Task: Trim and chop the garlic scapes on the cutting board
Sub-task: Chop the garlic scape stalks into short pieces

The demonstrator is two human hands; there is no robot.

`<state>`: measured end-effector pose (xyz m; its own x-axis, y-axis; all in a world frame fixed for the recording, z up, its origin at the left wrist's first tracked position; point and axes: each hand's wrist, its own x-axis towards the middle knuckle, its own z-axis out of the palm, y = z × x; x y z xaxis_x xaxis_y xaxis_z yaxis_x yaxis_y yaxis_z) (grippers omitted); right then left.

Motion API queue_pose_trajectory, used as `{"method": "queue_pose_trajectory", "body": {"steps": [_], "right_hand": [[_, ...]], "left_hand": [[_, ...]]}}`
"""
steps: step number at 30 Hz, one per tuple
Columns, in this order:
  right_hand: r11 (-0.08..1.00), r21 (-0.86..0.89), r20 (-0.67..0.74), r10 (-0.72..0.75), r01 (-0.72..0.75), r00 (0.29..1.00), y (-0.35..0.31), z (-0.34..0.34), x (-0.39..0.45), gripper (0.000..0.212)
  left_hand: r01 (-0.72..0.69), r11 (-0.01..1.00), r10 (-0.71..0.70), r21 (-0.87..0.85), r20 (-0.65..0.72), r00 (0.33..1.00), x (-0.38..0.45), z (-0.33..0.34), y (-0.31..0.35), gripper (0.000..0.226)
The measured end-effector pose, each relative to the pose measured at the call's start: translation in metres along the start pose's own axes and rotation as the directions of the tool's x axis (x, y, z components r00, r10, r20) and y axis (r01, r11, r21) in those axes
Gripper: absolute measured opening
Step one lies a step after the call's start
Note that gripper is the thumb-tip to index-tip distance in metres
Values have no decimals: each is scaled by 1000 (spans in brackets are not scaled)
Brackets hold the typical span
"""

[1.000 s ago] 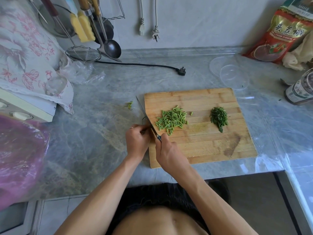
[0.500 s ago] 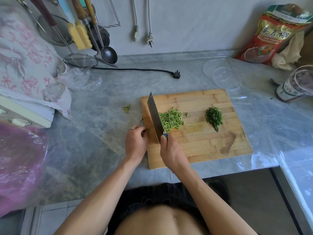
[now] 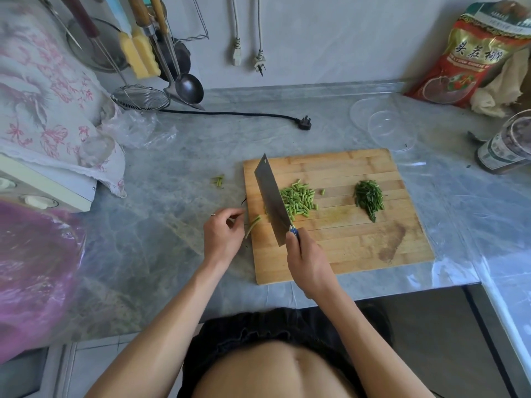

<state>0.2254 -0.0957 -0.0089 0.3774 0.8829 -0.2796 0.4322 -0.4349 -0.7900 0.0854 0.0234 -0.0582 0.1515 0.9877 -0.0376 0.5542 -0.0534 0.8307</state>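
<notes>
A wooden cutting board (image 3: 344, 248) lies on the grey marble counter. My right hand (image 3: 309, 259) grips the blue handle of a cleaver (image 3: 270, 199), whose blade is tilted flat-side up over the board's left part. Right beside the blade sits a pile of light green chopped scape pieces (image 3: 298, 201). A smaller dark green pile (image 3: 369, 198) lies further right. A short scape stub (image 3: 253, 224) rests at the board's left edge. My left hand (image 3: 224, 234) hovers just left of it with loosely curled fingers; whether it touches the stub is unclear.
A few green scraps (image 3: 219, 180) lie on the counter left of the board. Clear plastic containers (image 3: 385, 124), a jar (image 3: 505, 150) and a red bag (image 3: 471, 53) stand at the back right. A black plug (image 3: 304, 123), strainer (image 3: 140, 97) and pink bag (image 3: 34, 268) are at the left.
The cleaver has tipped from edge-down to flat-side up beside the chopped pile. My left hand has drawn back left off the board, leaving a scape stub at the edge.
</notes>
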Motion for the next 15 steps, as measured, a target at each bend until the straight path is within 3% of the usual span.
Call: {"method": "queue_pose_trajectory", "body": {"steps": [8, 15], "right_hand": [[996, -32, 23, -78, 79, 997, 2, 4, -1, 29], [996, -45, 26, -79, 80, 997, 4, 4, -4, 29]], "left_hand": [[-165, 985, 164, 53, 27, 986, -8, 7, -2, 11], [-138, 982, 126, 132, 96, 987, -5, 14, 1, 13]]}}
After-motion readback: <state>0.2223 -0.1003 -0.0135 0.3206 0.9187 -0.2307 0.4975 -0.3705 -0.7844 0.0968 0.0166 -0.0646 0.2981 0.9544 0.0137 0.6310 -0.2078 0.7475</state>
